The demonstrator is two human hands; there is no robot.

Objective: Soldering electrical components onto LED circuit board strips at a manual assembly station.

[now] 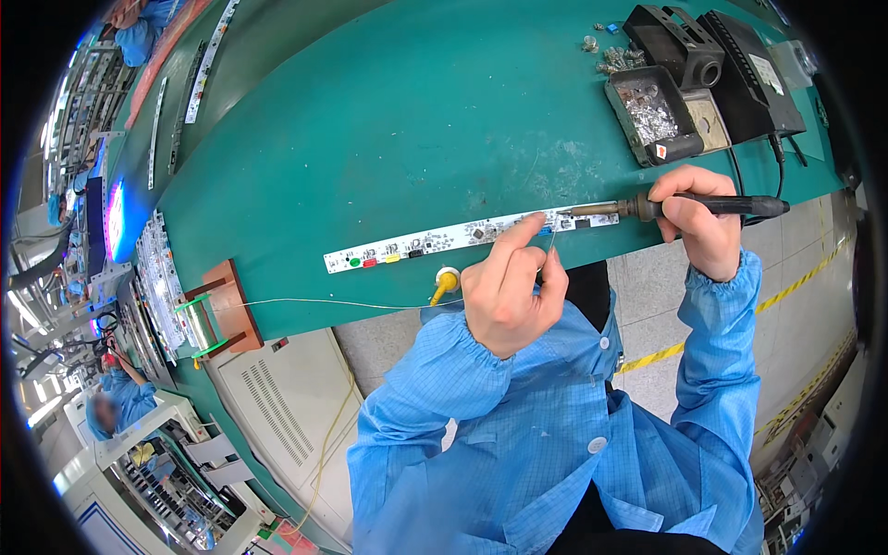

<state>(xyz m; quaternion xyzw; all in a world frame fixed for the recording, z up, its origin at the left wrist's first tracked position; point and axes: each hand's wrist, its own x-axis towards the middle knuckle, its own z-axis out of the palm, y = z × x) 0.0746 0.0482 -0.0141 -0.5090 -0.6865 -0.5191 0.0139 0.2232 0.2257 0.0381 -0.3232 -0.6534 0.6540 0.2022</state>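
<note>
A long white circuit board (453,239) lies near the front edge of the green bench, with coloured parts along it. My right hand (698,222) grips a soldering iron (754,205) like a pen, its tip pointing left onto the board's right part, close to a blue component (544,231). My left hand (513,294) pinches thin solder wire (351,303), and its short end sticks up beside that component. The left index finger rests on the board just left of the iron's tip. From the hand, the wire runs left to a spool (194,326) with green flanges.
A brown stand (242,310) sits beside the spool. Back right are an iron holder (680,51), a tray of solder scraps (634,97), a sponge (708,120) and a black box (754,79). A yellow plug (444,285) is at the bench edge. More boards (159,277) lie left.
</note>
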